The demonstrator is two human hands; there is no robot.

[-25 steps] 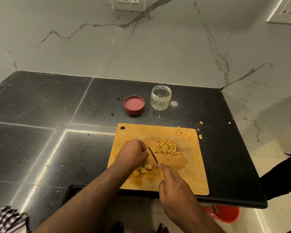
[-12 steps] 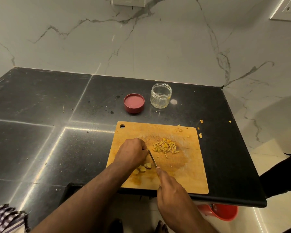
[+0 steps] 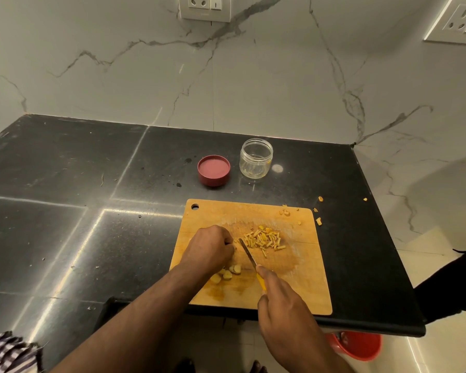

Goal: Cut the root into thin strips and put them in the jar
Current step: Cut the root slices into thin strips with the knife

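On the black countertop (image 3: 65,211) lies a wooden cutting board (image 3: 301,292), over which both forearms reach: the left hand (image 3: 209,247) is curled knuckles-up, fingertips pressed down on something hidden beneath them, beside the blade, while the right hand (image 3: 285,305) grips the yellow handle of a knife (image 3: 249,257) whose blade angles up-left. A pile of thin root strips (image 3: 264,240) lies just right of the blade, and root slices (image 3: 228,273) sit below the left hand. Behind the board, the clear jar (image 3: 256,158) stands open and looks nearly empty, its red lid (image 3: 214,170) lying beside it
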